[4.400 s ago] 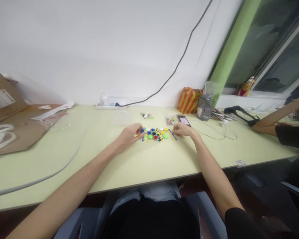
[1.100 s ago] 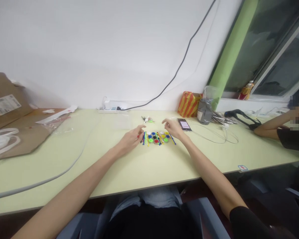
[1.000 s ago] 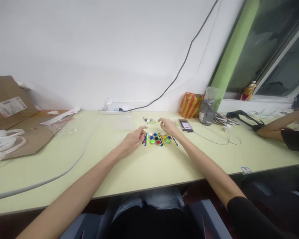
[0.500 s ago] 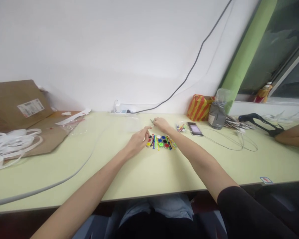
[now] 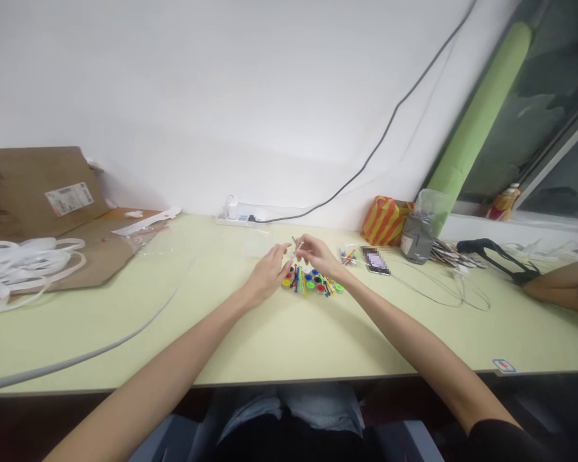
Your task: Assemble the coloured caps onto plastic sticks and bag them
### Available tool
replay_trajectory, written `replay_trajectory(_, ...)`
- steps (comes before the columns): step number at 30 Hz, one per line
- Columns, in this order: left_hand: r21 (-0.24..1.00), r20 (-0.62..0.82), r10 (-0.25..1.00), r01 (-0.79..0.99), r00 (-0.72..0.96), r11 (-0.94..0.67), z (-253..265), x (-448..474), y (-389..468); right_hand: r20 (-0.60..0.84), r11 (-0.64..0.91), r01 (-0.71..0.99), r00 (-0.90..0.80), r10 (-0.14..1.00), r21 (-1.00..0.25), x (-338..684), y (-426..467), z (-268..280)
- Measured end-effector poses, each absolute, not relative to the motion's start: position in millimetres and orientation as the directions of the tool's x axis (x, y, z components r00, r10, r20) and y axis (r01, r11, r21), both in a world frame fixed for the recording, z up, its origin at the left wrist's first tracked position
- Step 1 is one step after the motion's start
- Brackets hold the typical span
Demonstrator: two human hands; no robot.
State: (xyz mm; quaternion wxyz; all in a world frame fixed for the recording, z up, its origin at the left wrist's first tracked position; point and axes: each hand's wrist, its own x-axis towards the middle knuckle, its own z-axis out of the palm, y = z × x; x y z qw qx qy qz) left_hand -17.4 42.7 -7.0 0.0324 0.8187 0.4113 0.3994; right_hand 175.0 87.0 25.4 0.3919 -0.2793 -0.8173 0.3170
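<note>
My left hand (image 5: 266, 273) is just above the left end of a cluster of small parts, its fingers curled round something small and pale that I cannot make out. Close to it on the right, my right hand (image 5: 318, 255) pinches a small thin pale stick (image 5: 300, 246) at its fingertips. Below both hands, coloured round discs (image 5: 310, 285) lie in rows on the table. Thin sticks in blue, green, yellow and red (image 5: 299, 281) lie among them. A small dark piece (image 5: 294, 240) shows by the right fingertips.
A bag of coloured sticks (image 5: 349, 257) and a phone (image 5: 376, 260) lie to the right, before a striped bag (image 5: 384, 221) and a grey pouch (image 5: 415, 237). Cardboard (image 5: 89, 247) and white strips (image 5: 29, 266) occupy the left. Another person's arm (image 5: 561, 279) rests at far right.
My right hand has drawn back toward me and turned, with a thin pale stick now showing at its fingertips. My left fingers have lifted and opened slightly. The view has shifted a little.
</note>
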Motion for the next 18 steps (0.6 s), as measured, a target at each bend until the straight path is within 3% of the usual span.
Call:
replay_trajectory(8,0.437,0.582,0.701,0.569,0.411,-0.696,1,-2,29,0.462,0.51,0.021,-0.394,0.795,-0.86,187,45,7)
replay_trajectory(18,0.461,0.508,0.704,0.534,0.495,-0.708,3,-6,29,0.413,0.467,-0.048,-0.552,0.724,-0.883,196,29,11)
